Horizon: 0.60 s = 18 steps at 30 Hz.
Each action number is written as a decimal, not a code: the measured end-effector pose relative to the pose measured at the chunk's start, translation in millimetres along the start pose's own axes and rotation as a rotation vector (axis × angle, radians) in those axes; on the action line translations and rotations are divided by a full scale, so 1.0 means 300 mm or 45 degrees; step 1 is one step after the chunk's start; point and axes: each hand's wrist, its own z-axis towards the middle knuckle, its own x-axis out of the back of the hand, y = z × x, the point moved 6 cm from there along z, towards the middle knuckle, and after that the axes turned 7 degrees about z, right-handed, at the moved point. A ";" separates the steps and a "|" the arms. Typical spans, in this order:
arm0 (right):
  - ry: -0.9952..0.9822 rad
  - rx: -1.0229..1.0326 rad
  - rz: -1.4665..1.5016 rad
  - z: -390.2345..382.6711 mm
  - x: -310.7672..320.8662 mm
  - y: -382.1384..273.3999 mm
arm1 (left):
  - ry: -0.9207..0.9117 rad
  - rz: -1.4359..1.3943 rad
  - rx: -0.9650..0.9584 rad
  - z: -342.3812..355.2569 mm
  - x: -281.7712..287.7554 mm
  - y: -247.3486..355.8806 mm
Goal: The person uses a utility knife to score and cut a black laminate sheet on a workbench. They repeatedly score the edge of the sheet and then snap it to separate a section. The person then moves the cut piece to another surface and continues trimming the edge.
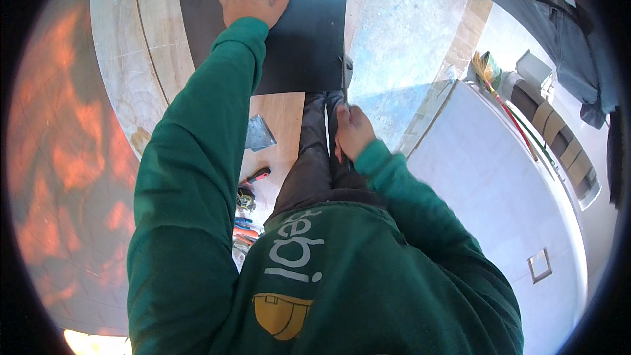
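Note:
A dark grey, smooth panel lies in front of me on a light wooden board. My left hand rests flat on the panel's far part, its fingers spread. At the panel's near right corner my right hand is closed, with the thumb on top. It grips a thin, narrow tool that runs along the panel's right edge. Its handle is mostly covered by my fingers, and I cannot make out its exact kind. Both sleeves are green.
Left of my legs lie a grey metal plate, a red-and-black handled tool and several hand tools. A pale wooden plank runs at the left. To the right are a large white panel, a broom and another person's trousers.

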 end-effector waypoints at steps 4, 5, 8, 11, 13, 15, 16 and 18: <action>0.003 -0.030 0.004 0.084 0.019 -0.022 | -0.017 -0.018 0.009 -0.001 -0.012 -0.007; -0.014 -0.023 0.019 0.035 0.027 -0.030 | -0.013 -0.020 0.013 -0.004 -0.010 -0.010; -0.065 -0.032 0.021 -0.100 0.033 -0.036 | -0.004 -0.022 0.015 -0.007 -0.004 -0.011; -0.007 0.047 -0.119 0.003 0.015 0.062 | 0.006 -0.008 0.004 -0.006 0.003 0.000; 0.039 0.055 -0.148 0.161 0.013 0.111 | 0.017 -0.010 -0.011 0.003 0.010 0.010; 0.017 -0.017 -0.045 0.180 0.009 0.063 | 0.007 -0.011 -0.019 0.014 -0.006 0.004; -0.001 -0.018 0.010 0.133 0.016 0.048 | -0.017 -0.007 -0.018 -0.003 -0.013 -0.003; -0.039 -0.018 0.051 0.017 0.030 0.026 | -0.006 -0.015 -0.006 -0.007 -0.002 -0.009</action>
